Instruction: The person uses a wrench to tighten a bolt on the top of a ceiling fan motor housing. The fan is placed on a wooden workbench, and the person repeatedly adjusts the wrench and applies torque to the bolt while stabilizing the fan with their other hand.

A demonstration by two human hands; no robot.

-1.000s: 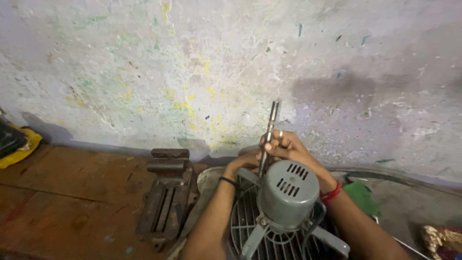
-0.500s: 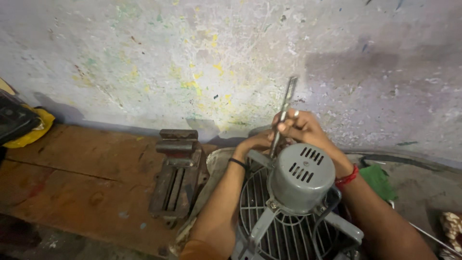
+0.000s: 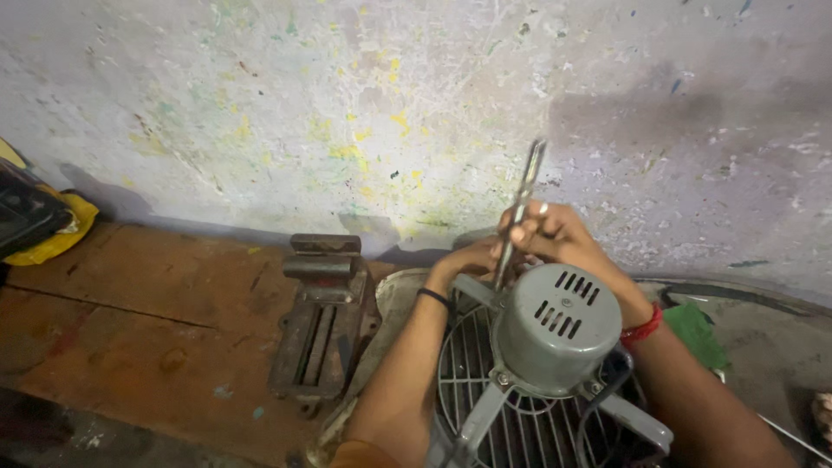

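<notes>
A grey fan motor housing (image 3: 555,328) with vent slots sits on a round wire fan guard (image 3: 520,416) in front of me. My right hand (image 3: 555,236) grips a long thin metal tool (image 3: 523,201) that stands nearly upright behind the motor, its tip pointing up along the wall. My left hand (image 3: 468,258) reaches behind the motor's far edge and rests on the guard near the tool's lower end; its fingers are partly hidden by the motor. A black band is on my left wrist and a red thread on my right.
A rusty metal machine vise (image 3: 319,312) lies on the brown wooden bench (image 3: 139,321) to the left of the fan. A paint-speckled wall (image 3: 347,104) rises close behind. A yellow and black object (image 3: 39,221) sits far left. A green cloth (image 3: 698,334) lies right.
The view has shifted slightly, so the fan and hands sit further right and lower. Both hands stay at the tool behind the motor; the tool leans a little more to the right.
</notes>
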